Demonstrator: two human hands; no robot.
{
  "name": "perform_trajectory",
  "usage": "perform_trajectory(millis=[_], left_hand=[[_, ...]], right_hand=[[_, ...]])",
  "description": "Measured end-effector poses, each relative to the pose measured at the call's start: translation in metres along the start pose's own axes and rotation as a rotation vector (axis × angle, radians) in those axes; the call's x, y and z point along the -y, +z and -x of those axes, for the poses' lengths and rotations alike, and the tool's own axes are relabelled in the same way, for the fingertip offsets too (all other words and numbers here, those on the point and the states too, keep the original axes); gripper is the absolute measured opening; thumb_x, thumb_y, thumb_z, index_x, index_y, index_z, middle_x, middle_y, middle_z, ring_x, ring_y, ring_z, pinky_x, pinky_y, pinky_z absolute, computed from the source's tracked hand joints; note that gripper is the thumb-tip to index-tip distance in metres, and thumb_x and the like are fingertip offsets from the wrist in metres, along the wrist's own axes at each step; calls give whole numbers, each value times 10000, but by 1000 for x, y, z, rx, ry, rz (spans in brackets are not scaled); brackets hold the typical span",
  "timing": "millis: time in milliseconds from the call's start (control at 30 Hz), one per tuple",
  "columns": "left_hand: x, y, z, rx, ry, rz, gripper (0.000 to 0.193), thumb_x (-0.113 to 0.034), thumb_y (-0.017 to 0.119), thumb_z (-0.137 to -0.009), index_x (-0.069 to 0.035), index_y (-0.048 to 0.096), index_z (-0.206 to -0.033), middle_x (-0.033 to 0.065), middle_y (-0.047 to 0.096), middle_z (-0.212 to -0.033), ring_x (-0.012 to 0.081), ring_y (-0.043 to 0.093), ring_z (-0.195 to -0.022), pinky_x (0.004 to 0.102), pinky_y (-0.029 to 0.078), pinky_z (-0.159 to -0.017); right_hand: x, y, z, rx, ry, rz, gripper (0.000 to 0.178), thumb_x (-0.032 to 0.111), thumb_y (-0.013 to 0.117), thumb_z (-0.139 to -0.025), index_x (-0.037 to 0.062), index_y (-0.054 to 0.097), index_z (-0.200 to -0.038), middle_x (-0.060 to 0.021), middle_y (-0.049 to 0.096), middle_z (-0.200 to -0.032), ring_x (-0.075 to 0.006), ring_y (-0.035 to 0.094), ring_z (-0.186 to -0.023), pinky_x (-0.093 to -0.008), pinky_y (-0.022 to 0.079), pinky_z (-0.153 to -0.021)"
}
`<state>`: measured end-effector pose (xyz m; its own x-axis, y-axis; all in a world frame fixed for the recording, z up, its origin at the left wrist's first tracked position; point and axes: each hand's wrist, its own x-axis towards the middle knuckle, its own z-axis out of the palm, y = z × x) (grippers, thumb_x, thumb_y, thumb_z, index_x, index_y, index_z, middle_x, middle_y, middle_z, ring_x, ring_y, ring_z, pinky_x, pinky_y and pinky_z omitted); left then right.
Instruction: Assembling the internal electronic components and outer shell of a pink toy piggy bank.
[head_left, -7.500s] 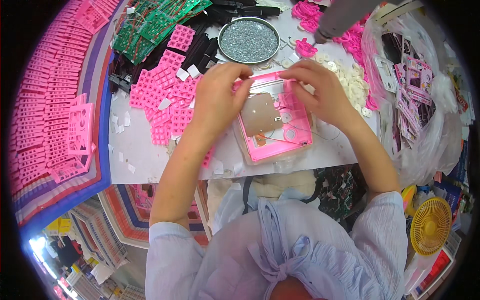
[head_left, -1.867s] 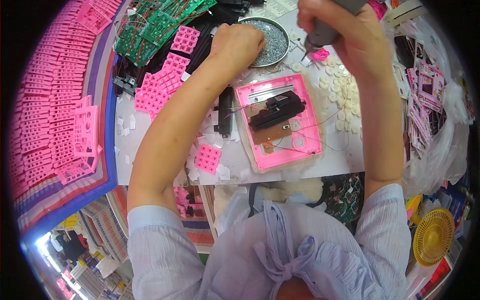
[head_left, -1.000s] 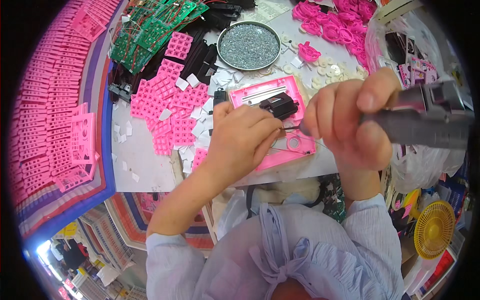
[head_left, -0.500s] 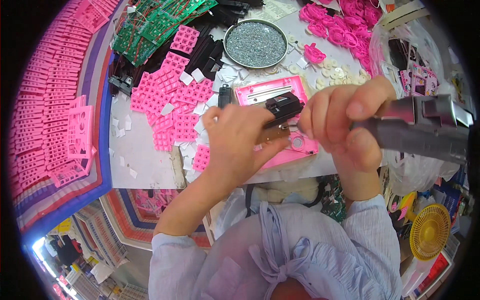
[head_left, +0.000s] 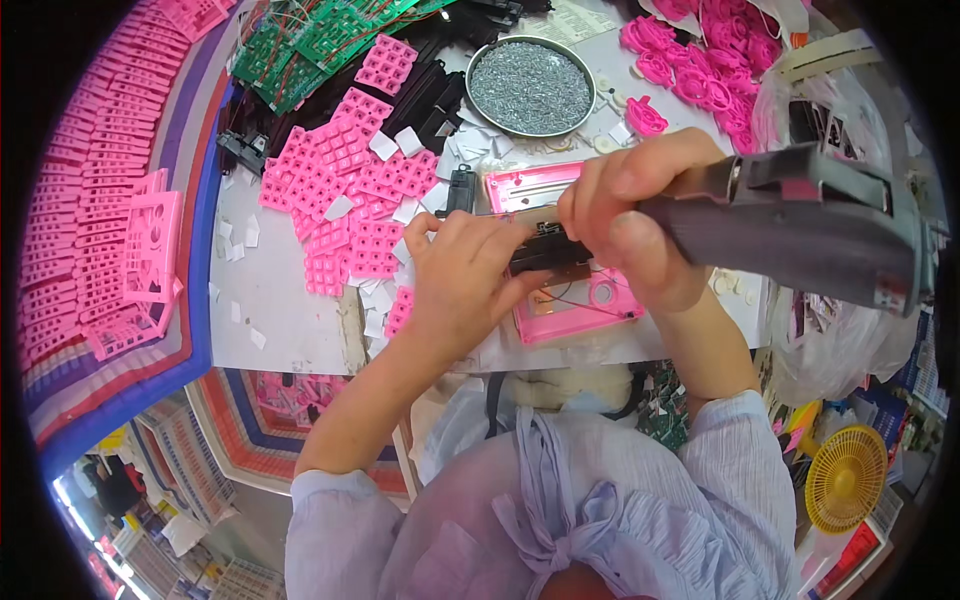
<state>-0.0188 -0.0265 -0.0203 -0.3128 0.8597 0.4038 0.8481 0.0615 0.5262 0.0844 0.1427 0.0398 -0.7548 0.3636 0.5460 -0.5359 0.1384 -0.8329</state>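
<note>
My left hand is closed on a black plastic part, with thumb and fingers on either side of it. That part sits over a pink plastic casing, which has a round ring and a thin wire showing at its near end. In my right hand is a dark grey electric screwdriver, its body stretching off to the right. The fingers wrap its front end close to the black part. They hide the tip, so whether it touches is not visible.
A round tray of small screws stands beyond my hands. Pink button pads and white paper pieces lie left of the casing. Green circuit boards are piled far left, pink rings far right. Stacked pink frames line the left side.
My right hand has brought the screwdriver leftward to the black part. The black part now sits lower, nearer my left fingertips. The whole view has shifted slightly.
</note>
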Motion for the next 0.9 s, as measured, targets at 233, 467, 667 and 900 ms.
perform_trajectory(millis=[233,467,667,900], left_hand=[[4,5,2,-37,32,13,511,-332,845,-718,-126,634,-1134,-2,662,-963,200,594,-906,446,309,-870],[9,6,1,-70,66,40,531,-304,849,-708,-115,624,-1150,-7,656,-956,197,597,-887,446,310,-859],[12,9,6,-69,152,10,527,-293,846,-699,-91,623,-1132,-9,641,-964,197,592,-857,438,306,-856],[6,7,10,-103,58,-32,404,-379,798,-750,-144,671,-1053,-27,646,-1042,190,576,-1071,443,302,-922]], right_hand=[[-8,5,6,19,34,-1,290,182,699,-960,86,456,-1086,-43,521,-692,-133,491,-583,-334,474,-574],[-8,1,6,158,9,208,245,97,689,-937,75,470,-1044,-53,532,-717,-151,512,-613,-346,493,-597],[0,0,1,277,92,146,213,60,701,-909,53,509,-1003,-75,572,-728,-170,547,-639,-374,518,-647],[1,-37,1,271,382,-8,1161,183,956,-612,2,307,-1558,-161,547,-1411,-210,533,-1247,-357,397,-1067]])
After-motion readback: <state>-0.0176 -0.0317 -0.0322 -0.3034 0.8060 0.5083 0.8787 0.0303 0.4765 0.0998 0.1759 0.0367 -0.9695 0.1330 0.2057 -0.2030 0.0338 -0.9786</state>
